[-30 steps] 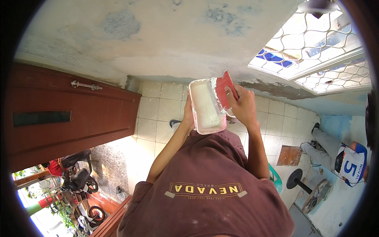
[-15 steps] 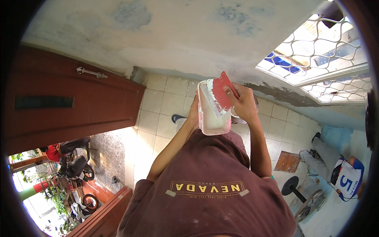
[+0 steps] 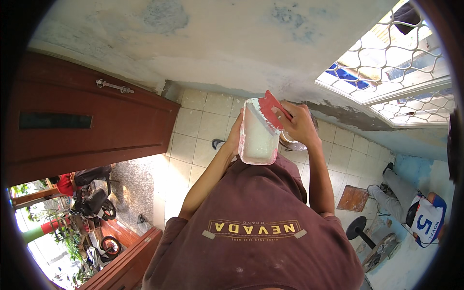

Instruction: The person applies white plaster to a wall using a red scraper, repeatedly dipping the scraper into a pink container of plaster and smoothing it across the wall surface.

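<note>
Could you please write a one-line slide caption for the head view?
Left hand holds a tub of white paste; right hand dips a red scraper.

Red-brown door (image 3: 87, 125), tiled floor (image 3: 203, 125), grilled window (image 3: 391, 67), motorbikes (image 3: 92, 198)

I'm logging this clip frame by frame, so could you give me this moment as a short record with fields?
Left hand: left hand holds a white rectangular tub from its side
Right hand: right hand grips a red scraper at the tub's rim
Tub contents: white paste
Setting: tiled floor, brown wooden door, patchy plastered wall, window with metal grille
Other person: sitting on the floor at right
</note>
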The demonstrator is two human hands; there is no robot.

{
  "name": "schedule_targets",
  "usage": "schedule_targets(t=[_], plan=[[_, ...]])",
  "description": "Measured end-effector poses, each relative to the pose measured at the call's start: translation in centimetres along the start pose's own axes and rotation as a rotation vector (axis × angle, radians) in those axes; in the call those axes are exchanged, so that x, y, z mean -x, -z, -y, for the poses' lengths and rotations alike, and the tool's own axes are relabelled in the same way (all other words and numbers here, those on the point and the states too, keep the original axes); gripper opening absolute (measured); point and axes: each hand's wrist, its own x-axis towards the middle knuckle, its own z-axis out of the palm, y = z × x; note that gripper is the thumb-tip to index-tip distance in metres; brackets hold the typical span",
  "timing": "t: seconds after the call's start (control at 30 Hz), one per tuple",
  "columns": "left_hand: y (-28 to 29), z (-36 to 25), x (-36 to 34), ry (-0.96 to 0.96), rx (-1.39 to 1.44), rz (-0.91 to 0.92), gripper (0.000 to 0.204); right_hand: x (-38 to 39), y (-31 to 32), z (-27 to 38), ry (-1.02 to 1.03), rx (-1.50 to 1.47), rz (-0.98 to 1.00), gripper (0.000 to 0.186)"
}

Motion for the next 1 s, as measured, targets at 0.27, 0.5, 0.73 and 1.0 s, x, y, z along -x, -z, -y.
schedule_targets(t=[0.27, 0.5, 0.73, 1.0], plan=[[0.6, -0.7, 0.3, -0.069, 0.082, 0.019, 0.073, 2.0, 0.2, 0.6, 0.004, -0.067, -0.113, 0.015], [1.4, -0.1, -0.3, -0.187, 0.210, 0.157, 0.072, 4.5, -4.0, 1.9, 0.009, -0.138, -0.344, 0.016], [2.0, 0.6, -0.7, -0.220, 0.118, 0.081, 0.072, 3.2, -3.2, 1.0, -0.199, -0.033, -0.136, 0.035], [1.5, 1.2, -0.4, -0.155, 0.159, 0.062, 0.071, 2.7, -3.5, -2.2, -0.381, -0.320, -0.047, 0.031]])
